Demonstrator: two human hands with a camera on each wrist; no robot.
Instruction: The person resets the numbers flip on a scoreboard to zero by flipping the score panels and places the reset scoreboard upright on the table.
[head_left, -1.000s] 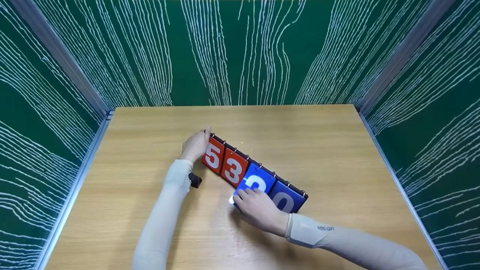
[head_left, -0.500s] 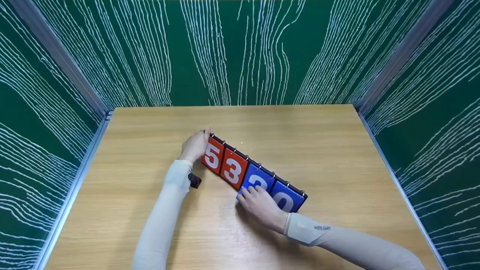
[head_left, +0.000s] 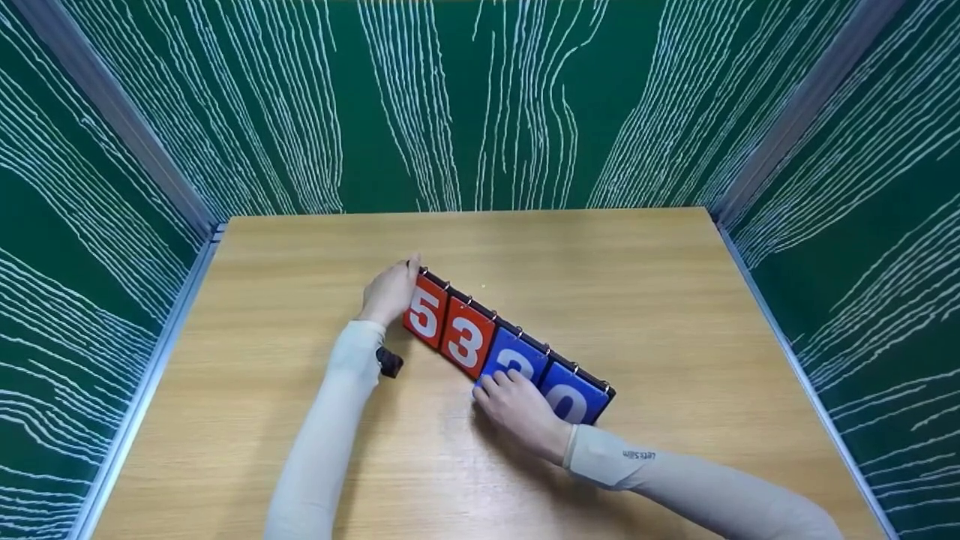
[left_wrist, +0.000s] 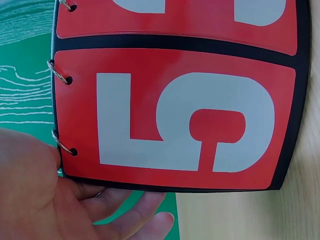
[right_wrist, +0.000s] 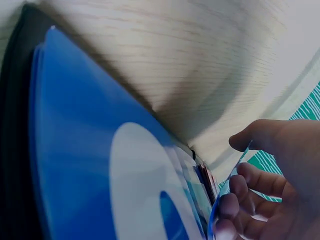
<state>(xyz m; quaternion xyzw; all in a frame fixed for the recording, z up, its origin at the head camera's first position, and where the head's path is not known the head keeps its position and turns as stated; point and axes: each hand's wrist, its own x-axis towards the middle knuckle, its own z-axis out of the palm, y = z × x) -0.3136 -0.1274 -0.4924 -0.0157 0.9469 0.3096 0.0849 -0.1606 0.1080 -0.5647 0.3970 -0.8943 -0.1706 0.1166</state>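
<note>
A tabletop flip scoreboard (head_left: 466,341) stands slantwise on the table, its number cards hung on metal rings. Two red cards read 5 and 3, and the blue card at the right end reads 0. My left hand (head_left: 390,292) grips the board's left end; in the left wrist view its fingers reach past the edge beside the red 5 card (left_wrist: 80,110). My right hand (head_left: 525,412) pinches the lower edge of the left blue card (head_left: 517,349) between thumb and fingers. That hand covers the lower part of the card's digit. In the right wrist view, the pinched card stands apart from the stack behind.
Wooden tabletop (head_left: 285,270) surrounds the board. Green walls with white wavy lines (head_left: 510,105) enclose the table at the back and both sides, joined by metal corner posts. A small black device (head_left: 390,361) sits at the left wrist.
The blue card in my right hand has come down slightly, and its bright glare is gone. That hand has shifted a little to the right. My left hand stays put.
</note>
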